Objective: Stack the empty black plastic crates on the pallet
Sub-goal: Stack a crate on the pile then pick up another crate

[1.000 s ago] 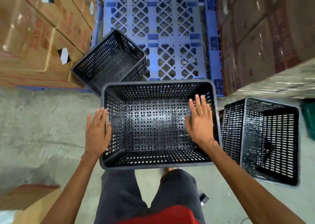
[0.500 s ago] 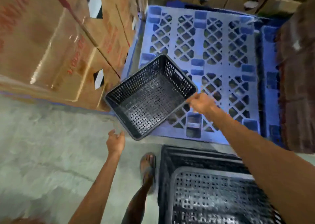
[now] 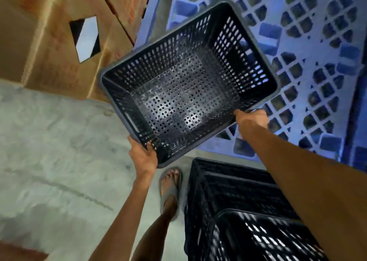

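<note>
I have both hands clamped on the near rim of the empty black perforated plastic crate (image 3: 188, 86), left hand (image 3: 143, 155) at its corner and right hand (image 3: 252, 119) further along, holding it tilted over the edge of the blue lattice plastic pallet (image 3: 317, 62), presumably for squaring up there.

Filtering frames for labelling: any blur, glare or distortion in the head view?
Head view: motion smear on the near black plastic crates at bottom; glare patches on the held black perforated crate floor; wide-angle bending along the blue plastic pallet; left hand and right hand fairly sharp.
</note>
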Tool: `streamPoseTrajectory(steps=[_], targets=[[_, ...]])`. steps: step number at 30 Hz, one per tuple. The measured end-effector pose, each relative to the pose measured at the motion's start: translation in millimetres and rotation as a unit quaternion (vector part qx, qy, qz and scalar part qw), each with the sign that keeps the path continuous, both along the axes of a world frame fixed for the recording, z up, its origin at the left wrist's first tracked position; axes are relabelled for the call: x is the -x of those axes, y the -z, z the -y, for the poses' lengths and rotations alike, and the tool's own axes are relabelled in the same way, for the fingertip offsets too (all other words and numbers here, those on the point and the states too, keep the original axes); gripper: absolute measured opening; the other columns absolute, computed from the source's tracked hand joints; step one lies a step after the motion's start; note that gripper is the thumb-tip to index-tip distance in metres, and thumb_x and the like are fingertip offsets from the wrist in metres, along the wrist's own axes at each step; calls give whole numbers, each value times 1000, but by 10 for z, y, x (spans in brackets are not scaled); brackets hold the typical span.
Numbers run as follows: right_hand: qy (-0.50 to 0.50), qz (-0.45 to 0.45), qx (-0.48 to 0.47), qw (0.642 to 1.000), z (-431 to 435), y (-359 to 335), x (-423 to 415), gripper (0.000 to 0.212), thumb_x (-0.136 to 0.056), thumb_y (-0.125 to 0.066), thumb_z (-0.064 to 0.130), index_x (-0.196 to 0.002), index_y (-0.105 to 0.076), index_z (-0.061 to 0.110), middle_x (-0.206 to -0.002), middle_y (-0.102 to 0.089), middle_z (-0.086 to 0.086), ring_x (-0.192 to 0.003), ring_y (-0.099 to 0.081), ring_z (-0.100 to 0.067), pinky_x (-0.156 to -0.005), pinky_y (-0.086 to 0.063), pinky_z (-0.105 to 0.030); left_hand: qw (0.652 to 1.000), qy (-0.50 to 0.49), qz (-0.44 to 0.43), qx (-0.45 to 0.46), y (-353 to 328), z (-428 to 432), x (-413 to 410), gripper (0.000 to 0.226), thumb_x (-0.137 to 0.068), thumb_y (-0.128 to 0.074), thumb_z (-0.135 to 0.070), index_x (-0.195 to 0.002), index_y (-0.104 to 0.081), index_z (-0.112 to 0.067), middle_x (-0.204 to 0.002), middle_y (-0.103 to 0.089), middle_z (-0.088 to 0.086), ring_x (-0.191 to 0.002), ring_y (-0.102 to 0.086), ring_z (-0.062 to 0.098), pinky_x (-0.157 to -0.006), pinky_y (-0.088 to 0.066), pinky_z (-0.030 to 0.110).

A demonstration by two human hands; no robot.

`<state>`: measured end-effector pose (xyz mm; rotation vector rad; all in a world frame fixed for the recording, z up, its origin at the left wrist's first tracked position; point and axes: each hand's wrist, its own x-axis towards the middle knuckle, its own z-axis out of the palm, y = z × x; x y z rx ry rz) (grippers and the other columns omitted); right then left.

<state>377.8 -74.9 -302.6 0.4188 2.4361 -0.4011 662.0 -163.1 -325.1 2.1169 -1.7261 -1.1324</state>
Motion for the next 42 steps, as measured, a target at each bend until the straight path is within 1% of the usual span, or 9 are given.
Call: streamPoseTrajectory(steps=[3,6,9,12,18,25,29,36,42], targets=[[-61,-75,-89,991,-209,-180,221,91,-87,-64,25,-154,-4,12,-153,-25,-23,-132,-40,-40,-90,-43,-46,998,64,19,0,-85,270,-215,41,-88,-57,-7,-126,-42,-5,-102,-70,25,-89,-68,40,-76,-53,39],[-186,-109,-147,965,-504,-128,488,111,-77,-76,15,-153,4,24,-156,-23,-15,-135,-34,-39,-95,-46,-52,991,129,47,2,-154,638,-373,38,-89,-58,-8,-123,-43,-7,-107,-69,25,-94,-67,41,-74,-48,35],[-307,-34,-29,951,-563,-70,514,82,-79,-76,23,-147,-31,12,-131,-58,-22,-117,-57,-41,-93,-49,-48,988,145,57,9,-214,836,-372,43,-89,-59,-7,-129,-43,-2,-110,-69,23,-98,-66,39,-81,-49,38],[-227,-70,58,970,-385,-93,489,39,-89,-63,31,-119,-64,7,-103,-70,-25,-100,-67,-41,-87,-53,-48,990,132,46,33,-300,884,-314,39,-90,-56,-6,-127,-46,-3,-109,-69,22,-97,-67,39,-84,-51,38],[-188,-107,91,972,-352,-846,629,34,-91,-59,35,-114,-71,13,-83,-70,-20,-84,-67,-35,-75,-53,-37,989,120,62,56,-889,1130,-178,39,-84,-60,-5,-122,-53,-6,-105,-70,24,-99,-66,41,-89,-52,44],[-158,-232,140,950,-979,-3164,774,42,-89,-60,40,-89,-70,-1,-75,-68,-28,-74,-67,-36,-66,-52,-44,976,165,-72,125,-3083,1066,246,42,-89,-57,-6,-130,-47,-3,-110,-65,17,-102,-62,35,-91,-47,42],[-164,-340,186,907,-1593,-4381,811,71,-80,-48,72,-86,-67,4,-71,-68,-25,-70,-69,-43,-62,-56,-53,953,201,-105,204,-4427,768,464,38,-89,-56,-1,-127,-49,2,-94,-62,16,-86,-59,28,-71,-37,25],[-148,-442,230,854,-3197,-6309,221,54,-90,-50,54,-79,-64,3,-65,-66,-26,-73,-70,-36,-66,-50,-43,907,277,-112,298,-6522,-542,172,35,-88,-58,-11,-121,-52,-3,-100,-67,23,-93,-64,40,-78,-49,48],[-154,-444,208,858,-4697,-6884,-605,34,-92,-57,30,-84,-66,-2,-80,-67,-31,-85,-65,-45,-63,-34,-35,909,280,-85,297,-7258,-2084,-563,31,-88,-60,-6,-118,-55,3,-86,-65,24,-80,-66,37,-61,-43,34]])
